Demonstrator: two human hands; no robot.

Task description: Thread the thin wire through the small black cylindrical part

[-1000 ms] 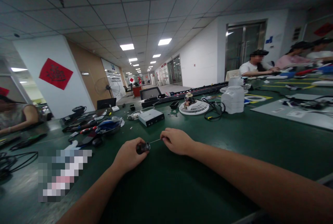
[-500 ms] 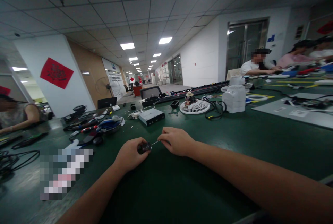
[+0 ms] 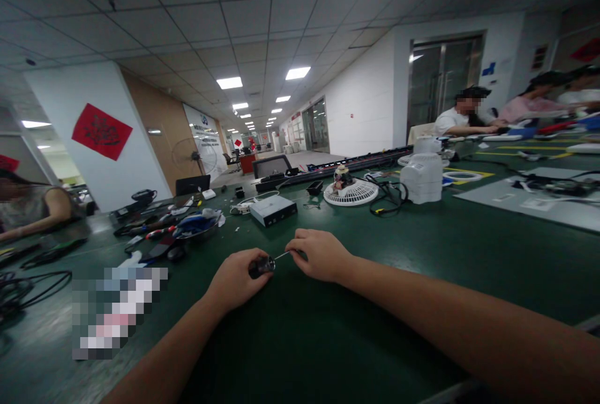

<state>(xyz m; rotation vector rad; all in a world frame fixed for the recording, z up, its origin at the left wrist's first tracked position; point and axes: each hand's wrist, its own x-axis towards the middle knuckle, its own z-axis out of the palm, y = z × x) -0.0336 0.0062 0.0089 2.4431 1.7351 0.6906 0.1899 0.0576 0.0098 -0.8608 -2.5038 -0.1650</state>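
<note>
My left hand (image 3: 232, 279) is closed around a small dark cylindrical part (image 3: 261, 266), held on its side just above the green table (image 3: 300, 335). The part's shiny round end faces right. A thin metal rod (image 3: 282, 255) runs from near that end to the fingertips of my right hand (image 3: 323, 257), which pinch it. Whether the rod enters the part or only touches its rim I cannot tell. Beyond my hands lies a grey disc drive (image 3: 273, 209).
A white fan grille (image 3: 351, 194) with a motor, a black cable (image 3: 394, 194) and a white housing (image 3: 420, 179) stand beyond my right hand. Tools and a bowl of blue material (image 3: 199, 226) lie at the left. Other people (image 3: 464, 113) sit around the table.
The dark part and the rod have shifted very slightly to the right, and the part's end has turned a little toward me. Both hands keep their hold.
</note>
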